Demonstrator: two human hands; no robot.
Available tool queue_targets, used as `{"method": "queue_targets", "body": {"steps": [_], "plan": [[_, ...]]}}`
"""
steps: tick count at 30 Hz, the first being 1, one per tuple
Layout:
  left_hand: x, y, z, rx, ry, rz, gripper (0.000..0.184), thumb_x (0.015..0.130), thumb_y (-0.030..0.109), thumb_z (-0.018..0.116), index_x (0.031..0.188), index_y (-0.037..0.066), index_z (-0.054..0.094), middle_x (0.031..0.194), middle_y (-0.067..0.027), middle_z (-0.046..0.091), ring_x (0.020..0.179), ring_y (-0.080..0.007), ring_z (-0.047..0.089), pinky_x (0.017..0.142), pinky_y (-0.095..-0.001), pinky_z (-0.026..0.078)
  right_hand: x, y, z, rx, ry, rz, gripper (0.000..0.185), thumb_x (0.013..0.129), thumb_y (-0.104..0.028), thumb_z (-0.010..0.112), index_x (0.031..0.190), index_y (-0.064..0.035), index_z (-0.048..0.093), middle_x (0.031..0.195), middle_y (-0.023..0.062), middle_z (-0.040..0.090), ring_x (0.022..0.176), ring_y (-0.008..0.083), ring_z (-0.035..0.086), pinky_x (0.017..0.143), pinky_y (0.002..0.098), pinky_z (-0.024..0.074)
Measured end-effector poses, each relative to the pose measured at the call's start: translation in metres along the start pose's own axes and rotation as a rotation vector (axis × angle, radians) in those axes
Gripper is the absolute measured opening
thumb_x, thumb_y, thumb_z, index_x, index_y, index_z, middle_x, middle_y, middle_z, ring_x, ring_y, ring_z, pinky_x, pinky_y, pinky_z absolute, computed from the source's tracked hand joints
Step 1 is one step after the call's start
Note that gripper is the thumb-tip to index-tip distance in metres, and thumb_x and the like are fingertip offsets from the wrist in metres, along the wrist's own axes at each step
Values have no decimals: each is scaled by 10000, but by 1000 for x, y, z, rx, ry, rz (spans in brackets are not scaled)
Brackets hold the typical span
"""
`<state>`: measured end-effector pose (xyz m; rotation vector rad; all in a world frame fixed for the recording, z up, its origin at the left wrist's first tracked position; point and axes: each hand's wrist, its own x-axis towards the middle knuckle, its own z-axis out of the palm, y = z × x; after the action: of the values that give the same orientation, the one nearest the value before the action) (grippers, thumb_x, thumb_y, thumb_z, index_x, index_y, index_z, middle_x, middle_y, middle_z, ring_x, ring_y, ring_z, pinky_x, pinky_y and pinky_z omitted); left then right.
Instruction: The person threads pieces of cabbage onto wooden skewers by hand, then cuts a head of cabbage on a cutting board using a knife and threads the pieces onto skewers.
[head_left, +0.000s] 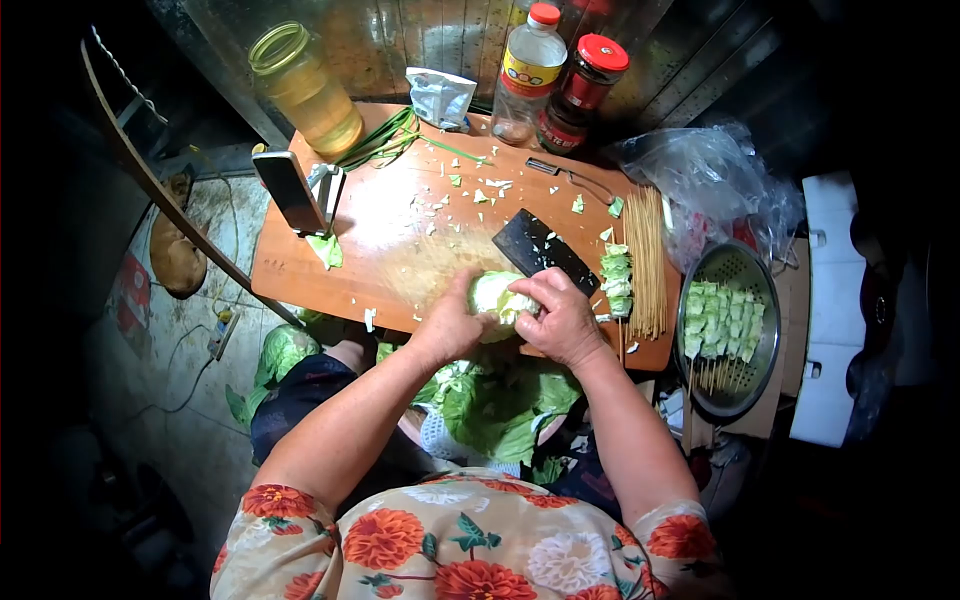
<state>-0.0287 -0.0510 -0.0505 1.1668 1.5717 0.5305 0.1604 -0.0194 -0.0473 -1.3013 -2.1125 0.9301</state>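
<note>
Over the front edge of the wooden board, my left hand (pixel 450 322) is wrapped around the left side of a small, pale green cabbage (pixel 490 292). My right hand (pixel 562 315) grips its right side, thumb and fingers pinched at the leaves on top. Just beyond my right hand a dark cleaver blade (pixel 545 250) lies flat with cabbage scraps on it. Right of that hand sits a skewer of folded cabbage pieces (pixel 617 280) beside a bundle of bare bamboo skewers (pixel 650 260). Loose green leaves (pixel 490 410) fill a container below my hands.
A metal colander (pixel 708 402) with cabbage skewers stands at the right, near a clear plastic bag (pixel 720 190). At the back are a glass jar (pixel 305 95), a bottle (pixel 530 75) and red-lidded jars (pixel 592 75). A phone (pixel 288 192) stands on the left; scraps dot the board (pixel 300 270).
</note>
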Motion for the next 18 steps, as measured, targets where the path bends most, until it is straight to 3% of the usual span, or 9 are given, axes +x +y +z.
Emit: {"method": "queue_targets", "body": {"steps": [3,5,11,15,17,18], "plan": [[5,-11,6,-59,0,65,599,822,92,668,1351,68,388,1186,-195,569,1093,-274,568,919,-354,473,-2,-6,-2,-66,-44,-33,351,688,-173,664,1036,-140,635,1023,129,587,913,322,603,808,388,513],[10,-16,9,-283,-11,1,554,824,78,663,1321,61,418,1161,-154,573,1045,-224,572,885,-334,485,-2,-12,-7,-80,-63,-39,360,687,-173,671,1041,-139,622,1039,127,584,925,324,599,811,389,512],[19,-28,16,-253,41,48,426,870,114,617,1255,40,450,1067,-124,586,899,-176,573,767,-298,497,-7,-11,-10,-116,-67,-53,363,684,-162,688,1034,-129,593,1070,114,582,938,341,597,793,394,515],[16,-23,15,-331,73,-69,372,899,157,582,1230,38,462,1014,-133,589,869,-184,572,724,-288,496,-12,-2,-11,-85,87,-127,362,670,-133,695,1016,-115,588,1093,116,592,948,345,602,791,385,518],[10,-11,14,-594,51,-279,406,904,201,569,1249,37,432,1057,-174,568,882,-244,590,694,-341,535,-13,1,-12,-87,142,-180,373,657,-90,694,1014,-91,585,1091,128,598,942,331,610,801,368,516],[11,-10,14,-595,49,-269,406,904,201,569,1249,37,432,1057,-174,568,882,-244,590,694,-341,535,-12,1,-13,-43,218,-185,362,655,-66,689,1001,-78,582,1078,129,598,922,308,617,777,351,519]]}}
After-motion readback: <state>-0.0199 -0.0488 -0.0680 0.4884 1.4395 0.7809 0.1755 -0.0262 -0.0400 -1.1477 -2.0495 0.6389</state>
